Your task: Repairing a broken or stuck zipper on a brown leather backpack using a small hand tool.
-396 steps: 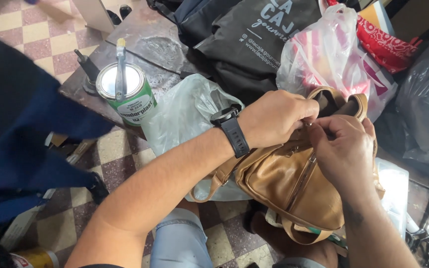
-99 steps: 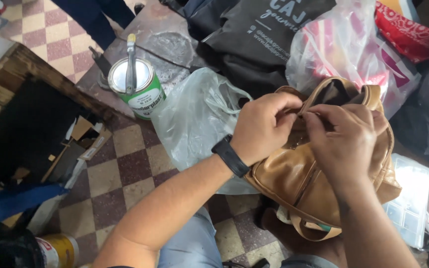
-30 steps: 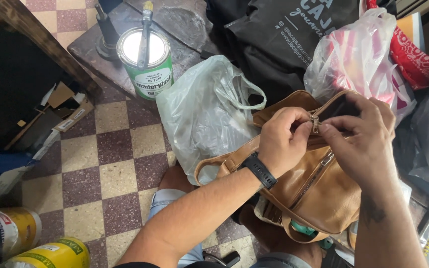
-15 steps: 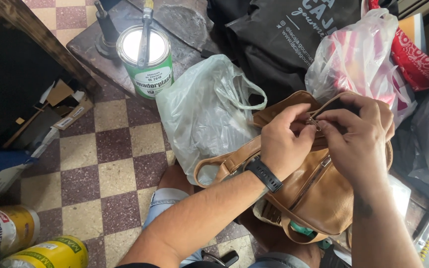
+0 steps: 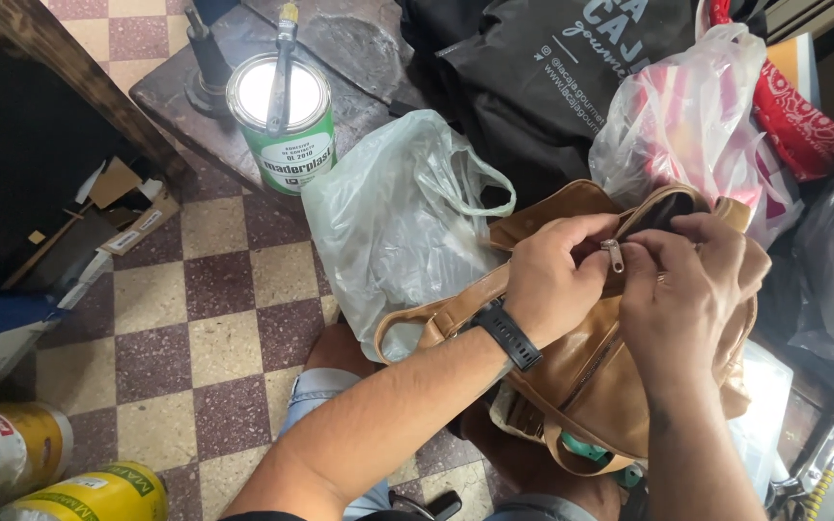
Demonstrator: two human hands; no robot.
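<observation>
I have both hands on the tan leather bag (image 5: 620, 386), which sits on my lap above the checkered floor (image 5: 195, 318). My left hand (image 5: 557, 280), with a black watch (image 5: 506, 333) on its wrist, grips the bag's upper edge beside the zipper, fingers curled down onto the leather. My right hand (image 5: 687, 289) is closed on the same edge from the other side, so the two hands sit close together, almost touching. Between them the metal zipper pull (image 5: 614, 255) hangs free; I cannot tell whether any fingertip actually pinches it. Just above it the bag's mouth gapes a little and shows dark inside.

Left of the bag, touching it, a translucent plastic bag (image 5: 398, 222) stands crumpled on the floor. Beyond that, on a dark low slab (image 5: 359, 48), is an open green-labelled can (image 5: 282, 121) with a stick (image 5: 282, 68) resting across its rim. Behind the tan bag are a black fabric bag (image 5: 552, 77) with pale lettering and a pink-and-white plastic bag (image 5: 687, 125), with a red patterned cloth (image 5: 803, 125) to its right. In the lower left corner of the view lie two yellow cans (image 5: 60, 482) on their sides. Cardboard scraps (image 5: 118, 207) lie by a dark wooden frame (image 5: 69, 77) at the left.
</observation>
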